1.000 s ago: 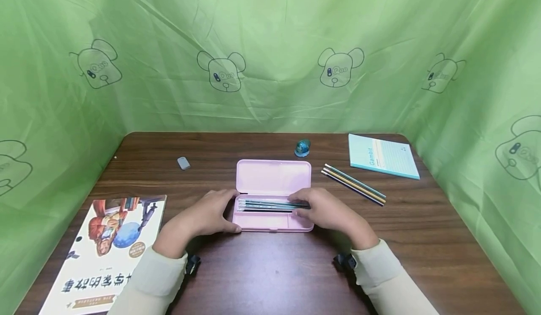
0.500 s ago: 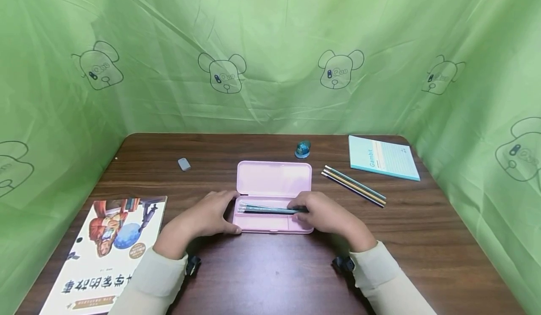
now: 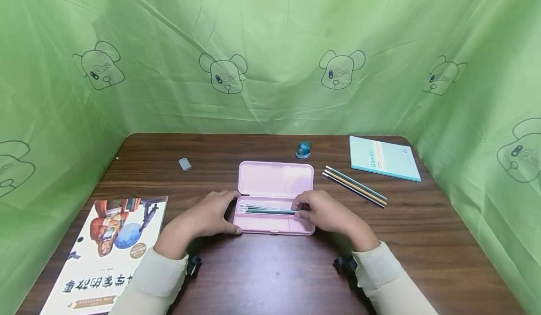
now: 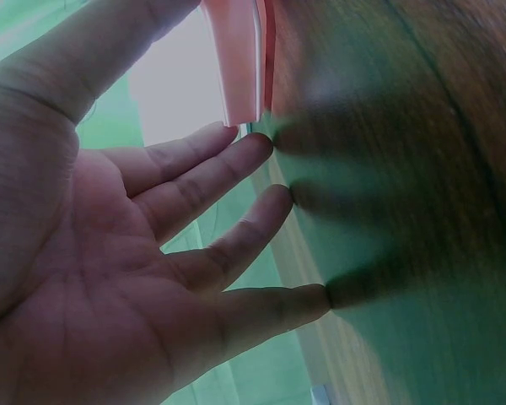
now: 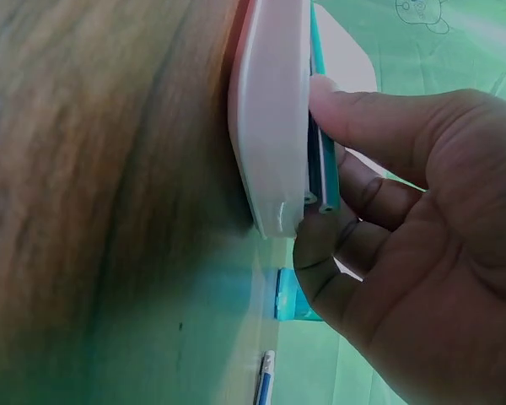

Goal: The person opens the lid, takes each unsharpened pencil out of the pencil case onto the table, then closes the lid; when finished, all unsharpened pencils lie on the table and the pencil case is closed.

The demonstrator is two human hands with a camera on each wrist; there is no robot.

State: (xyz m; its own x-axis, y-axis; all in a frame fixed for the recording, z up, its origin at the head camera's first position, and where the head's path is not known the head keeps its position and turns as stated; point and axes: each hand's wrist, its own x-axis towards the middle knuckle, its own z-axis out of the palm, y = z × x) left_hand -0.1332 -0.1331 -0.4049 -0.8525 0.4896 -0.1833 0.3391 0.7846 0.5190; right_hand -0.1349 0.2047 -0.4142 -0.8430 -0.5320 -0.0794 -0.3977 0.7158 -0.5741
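Observation:
A pink pencil case (image 3: 262, 223) lies on the table with its lid (image 3: 275, 179) raised at the back. Several pencils (image 3: 268, 210), some green, lie lengthwise in its rear compartment. My right hand (image 3: 325, 211) pinches their right ends between thumb and fingers; the right wrist view shows the green pencil (image 5: 329, 173) and a dark one sticking up past the case rim. My left hand (image 3: 211, 214) touches the left end of the case, thumb at the front corner and fingers at the back. Those fingers are fairly straight and spread in the left wrist view.
Three more pencils (image 3: 355, 187) lie right of the case, below a light blue notebook (image 3: 384, 158). Behind the case stands a small blue sharpener-like object (image 3: 303, 149). A grey eraser (image 3: 184, 164) lies back left, and a picture book (image 3: 105, 254) front left.
My right hand's fingers have closed in on the pencils, which have shifted and bunched together in the compartment. My left hand stays at the case's left end.

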